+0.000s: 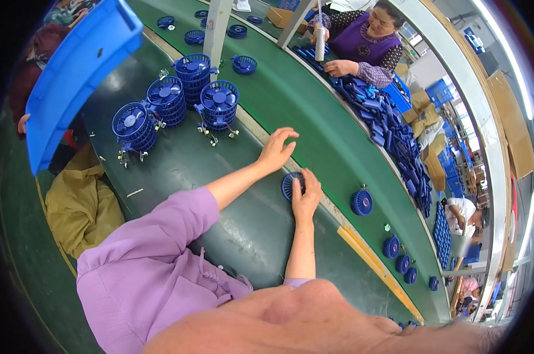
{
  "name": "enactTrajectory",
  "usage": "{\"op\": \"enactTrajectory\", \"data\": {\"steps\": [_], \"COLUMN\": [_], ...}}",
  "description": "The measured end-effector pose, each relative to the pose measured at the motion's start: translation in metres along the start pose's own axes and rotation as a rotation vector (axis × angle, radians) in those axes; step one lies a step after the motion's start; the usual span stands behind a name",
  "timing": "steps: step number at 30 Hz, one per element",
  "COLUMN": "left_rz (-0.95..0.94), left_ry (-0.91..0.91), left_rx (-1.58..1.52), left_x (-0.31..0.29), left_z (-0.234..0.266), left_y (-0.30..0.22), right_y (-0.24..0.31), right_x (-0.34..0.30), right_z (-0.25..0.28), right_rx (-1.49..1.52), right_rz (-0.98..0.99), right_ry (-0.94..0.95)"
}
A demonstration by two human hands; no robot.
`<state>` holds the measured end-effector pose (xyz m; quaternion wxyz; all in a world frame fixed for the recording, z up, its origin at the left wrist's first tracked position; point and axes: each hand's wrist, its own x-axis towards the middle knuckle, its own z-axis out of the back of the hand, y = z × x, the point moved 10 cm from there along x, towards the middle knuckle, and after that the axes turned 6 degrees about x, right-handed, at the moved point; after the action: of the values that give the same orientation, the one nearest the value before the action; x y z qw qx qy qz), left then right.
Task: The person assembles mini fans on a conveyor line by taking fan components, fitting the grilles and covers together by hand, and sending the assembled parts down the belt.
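My right hand [307, 196] grips a round blue fan grille [289, 186] at the edge of the dark table, its fingers over the right side of the grille. Just beyond it, my left hand [277, 150] reaches over the table's edge strip toward the green conveyor belt. Its fingers are stretched out and nothing shows in them. To the left of my hands stand several stacks of blue fan housings with blades inside; the nearest stack [220, 103] has small wired parts hanging at its base.
Along the green belt [332, 156] lie more round blue fans [361, 202]. A yellow strip [376, 268] lines the table's right side. At far left a person holds up a blue tray [81, 88]. Across the belt, another person [367, 41] sits behind a heap of blue parts [391, 135].
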<state>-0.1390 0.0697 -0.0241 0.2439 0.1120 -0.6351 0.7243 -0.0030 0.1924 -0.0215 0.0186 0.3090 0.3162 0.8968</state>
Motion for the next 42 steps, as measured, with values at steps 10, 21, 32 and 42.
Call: {"op": "enactTrajectory", "data": {"steps": [10, 21, 32, 42], "left_rz": [0.348, 0.292, 0.053, 0.115], "left_ry": [-0.146, -0.153, -0.126, 0.475], "left_rx": [0.989, 1.22, 0.725, -0.69], "left_x": [0.17, 0.177, 0.133, 0.076], "left_z": [0.072, 0.079, 0.026, -0.063], "left_y": [0.081, 0.102, 0.063, -0.075], "right_y": [0.043, 0.038, 0.036, 0.031], "right_x": [-0.003, -0.003, 0.002, -0.002], "right_z": [-0.031, -0.031, -0.025, -0.024], "right_rx": [-0.128, -0.148, -0.132, -0.107], "right_rz": [0.147, 0.071, 0.099, 0.084], "right_ry": [0.243, 0.214, 0.15, 0.155]}}
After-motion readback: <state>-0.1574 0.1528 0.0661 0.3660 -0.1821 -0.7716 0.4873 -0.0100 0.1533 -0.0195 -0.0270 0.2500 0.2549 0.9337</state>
